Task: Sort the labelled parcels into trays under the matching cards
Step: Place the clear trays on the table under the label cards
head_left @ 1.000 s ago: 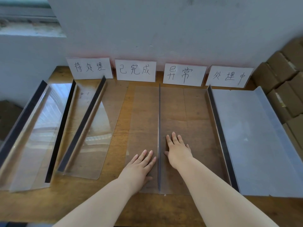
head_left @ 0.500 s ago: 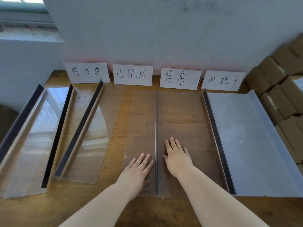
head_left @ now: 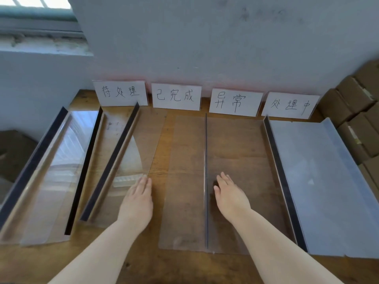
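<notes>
Four white cards with handwritten characters lean on the wall: first card [head_left: 121, 93], second card [head_left: 176, 96], third card [head_left: 235, 102], fourth card [head_left: 289, 104]. Clear plastic trays lie below them on the wooden table [head_left: 155, 261]. My left hand [head_left: 137, 198] lies flat, fingers straight, at the right edge of the slanted second tray [head_left: 123, 160]. My right hand [head_left: 230, 196] rests flat in the third tray [head_left: 235, 152], just right of its upright divider [head_left: 206, 181]. No parcel is held.
A far-left clear tray [head_left: 51, 171] with dark edges overhangs the table's left side. A frosted tray [head_left: 320, 181] sits under the fourth card. Brown cardboard boxes [head_left: 356, 111] are stacked at the right. A window sill [head_left: 41, 42] is upper left.
My left hand has moved left, from beside the divider to the edge of the slanted tray. My right hand stays in the third tray.
</notes>
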### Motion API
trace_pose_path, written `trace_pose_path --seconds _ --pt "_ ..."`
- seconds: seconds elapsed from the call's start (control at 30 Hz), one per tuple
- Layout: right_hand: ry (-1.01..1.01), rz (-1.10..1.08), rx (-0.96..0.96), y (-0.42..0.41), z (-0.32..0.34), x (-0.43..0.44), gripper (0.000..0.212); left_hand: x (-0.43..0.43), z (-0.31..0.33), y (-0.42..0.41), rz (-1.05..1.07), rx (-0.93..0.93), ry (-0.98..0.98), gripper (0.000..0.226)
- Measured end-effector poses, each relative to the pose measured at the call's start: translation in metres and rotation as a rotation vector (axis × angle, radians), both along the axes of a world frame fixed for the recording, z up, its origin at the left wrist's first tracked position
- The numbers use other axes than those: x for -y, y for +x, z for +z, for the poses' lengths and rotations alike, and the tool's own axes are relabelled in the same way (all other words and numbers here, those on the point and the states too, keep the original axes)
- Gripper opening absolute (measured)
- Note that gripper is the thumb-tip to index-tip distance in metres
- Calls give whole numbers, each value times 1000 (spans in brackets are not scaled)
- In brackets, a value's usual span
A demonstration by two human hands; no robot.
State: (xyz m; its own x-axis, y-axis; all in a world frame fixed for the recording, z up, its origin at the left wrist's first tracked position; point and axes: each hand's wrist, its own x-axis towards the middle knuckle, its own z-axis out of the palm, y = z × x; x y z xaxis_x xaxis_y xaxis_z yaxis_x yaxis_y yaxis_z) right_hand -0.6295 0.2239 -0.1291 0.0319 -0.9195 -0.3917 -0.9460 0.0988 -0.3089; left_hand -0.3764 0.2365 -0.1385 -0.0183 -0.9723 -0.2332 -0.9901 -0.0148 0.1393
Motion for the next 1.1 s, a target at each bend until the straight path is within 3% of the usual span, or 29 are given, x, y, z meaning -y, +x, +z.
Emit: trace_pose_path --seconds 0.13,0.37,0.5,0.67,0.8,0.93,1.1 --pt "-151 107 48 24 11 7 50 -3 -7 34 137 25 120 57" --pt "-88 535 -163 77 -4 3 54 -26 -9 24 -11 72 126 55" --pt "87 450 -149 85 -9 3 62 -32 -8 20 -79 77 183 54" --pt "150 450 -173 88 -11 10 62 -35 -13 24 -194 74 213 55" --pt "144 423 -166 90 -15 10 60 -38 -21 26 -238 76 191 79" --pt "127 399 -174 91 -21 8 57 -41 -23 32 -278 73 184 57" --pt "117 373 -204 96 -22 5 54 -42 -25 34 -315 12 142 54"
